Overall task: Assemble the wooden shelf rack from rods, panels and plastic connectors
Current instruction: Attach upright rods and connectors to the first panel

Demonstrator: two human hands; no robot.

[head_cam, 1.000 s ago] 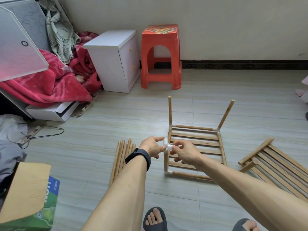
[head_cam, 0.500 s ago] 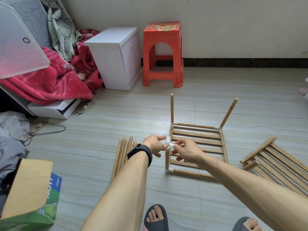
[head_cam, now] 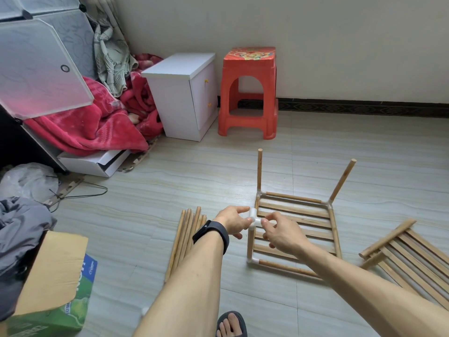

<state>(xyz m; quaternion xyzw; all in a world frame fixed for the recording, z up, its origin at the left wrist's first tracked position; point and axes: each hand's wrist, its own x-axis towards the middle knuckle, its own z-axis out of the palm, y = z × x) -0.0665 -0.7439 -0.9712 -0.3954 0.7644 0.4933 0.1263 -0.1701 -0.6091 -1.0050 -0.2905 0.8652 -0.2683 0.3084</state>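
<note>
Both hands, left hand [head_cam: 233,222] and right hand [head_cam: 281,231], pinch the connector [head_cam: 254,217] between them.

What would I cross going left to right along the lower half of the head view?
Cardboard box → loose rods → left hand → white connector → right hand → spare slatted panel. The frame overlaps the hands, so it is omitted.

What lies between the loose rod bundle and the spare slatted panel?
Head view: the partly built frame, with left hand and right hand holding a white connector at its left side.
</note>
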